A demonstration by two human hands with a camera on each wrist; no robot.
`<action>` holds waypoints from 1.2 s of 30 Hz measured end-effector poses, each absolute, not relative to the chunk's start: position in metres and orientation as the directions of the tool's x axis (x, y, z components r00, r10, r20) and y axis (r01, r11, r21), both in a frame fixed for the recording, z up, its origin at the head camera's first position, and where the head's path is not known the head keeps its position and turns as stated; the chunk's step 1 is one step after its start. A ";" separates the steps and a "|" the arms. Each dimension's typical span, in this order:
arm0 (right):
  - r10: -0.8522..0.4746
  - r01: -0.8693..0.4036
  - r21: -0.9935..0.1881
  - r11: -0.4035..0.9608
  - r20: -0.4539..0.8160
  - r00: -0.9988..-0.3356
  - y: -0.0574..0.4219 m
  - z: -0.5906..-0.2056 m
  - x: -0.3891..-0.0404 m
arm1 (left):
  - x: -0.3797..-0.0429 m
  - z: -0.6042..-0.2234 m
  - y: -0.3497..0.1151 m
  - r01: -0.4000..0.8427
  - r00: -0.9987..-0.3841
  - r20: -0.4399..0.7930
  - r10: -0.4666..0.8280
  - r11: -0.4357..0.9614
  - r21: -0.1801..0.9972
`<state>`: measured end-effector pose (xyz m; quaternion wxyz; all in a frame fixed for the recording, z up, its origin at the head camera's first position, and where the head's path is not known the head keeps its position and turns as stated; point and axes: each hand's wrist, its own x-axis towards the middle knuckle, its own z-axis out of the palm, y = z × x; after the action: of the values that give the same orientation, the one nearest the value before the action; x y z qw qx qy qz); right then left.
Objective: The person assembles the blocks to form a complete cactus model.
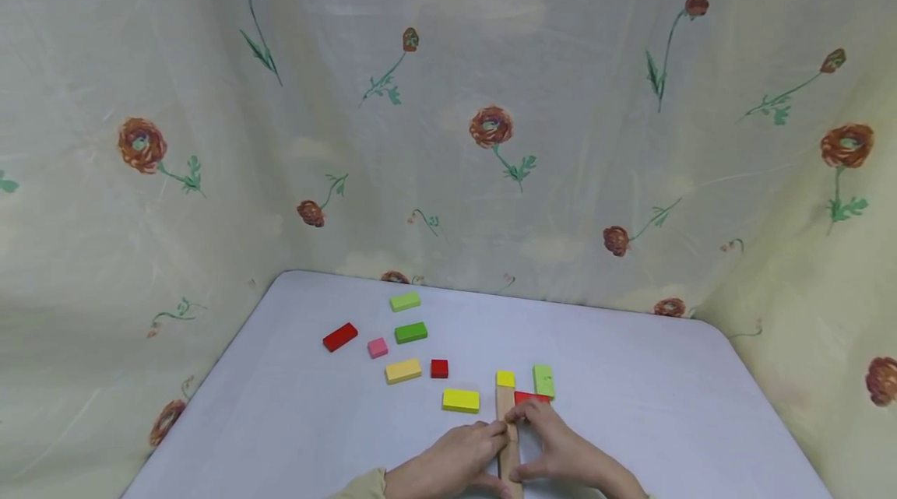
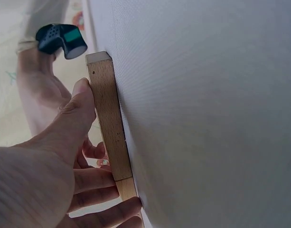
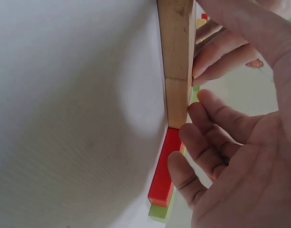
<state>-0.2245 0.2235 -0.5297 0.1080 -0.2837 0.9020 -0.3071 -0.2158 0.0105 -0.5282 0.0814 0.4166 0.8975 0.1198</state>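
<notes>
Two plain wooden blocks, a nearer block and a farther block, lay end to end on the desk, right of its middle, their line running toward the far edge. A yellow square block stood at the far end of this row.

The left hand was on the row's left side. Its thumb was spread well away from nearly straight fingers; thumb tip and fingertips touched the wood without closing round it. The right hand was on the opposite side, thumb and index finger wide apart along the row, the remaining fingers loosely bent; it touched the wood rather than gripped it. How firmly either hand pressed could not be told.

Just right of the row was a red block, partly behind the right hand in the head view, with a light green block just beyond.

To the left lay a yellow oblong block, a dark red square block and an orange-yellow block. Toward the far left corner were a pink block, a green block and a long red block; a pale green block lay near the far edge. A flowered curtain hung behind that edge.
</notes>
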 end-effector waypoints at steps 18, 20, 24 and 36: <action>-0.579 -0.494 -0.521 0.696 -0.001 -0.815 0.224 -0.532 -0.215 | -0.214 -0.529 0.010 0.733 -0.640 -0.033 0.767 0.623 0.272; -0.579 -0.494 -0.524 0.693 0.003 -0.815 0.225 -0.534 -0.214 | -0.214 -0.529 0.009 0.739 -0.637 -0.021 0.771 0.618 0.268; -0.577 -0.496 -0.524 0.692 0.011 -0.817 0.226 -0.535 -0.213 | -0.214 -0.529 0.008 0.746 -0.631 -0.010 0.776 0.610 0.268; -0.555 -0.454 -0.535 0.713 -0.034 -0.831 0.226 -0.531 -0.212 | -0.223 -0.516 0.006 0.612 -0.781 0.070 0.621 0.738 0.285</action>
<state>-0.2120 0.2257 -0.5314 0.0965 -0.2741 0.9203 -0.2620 -0.2225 0.0061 -0.5165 0.0146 0.3306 0.9321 0.1474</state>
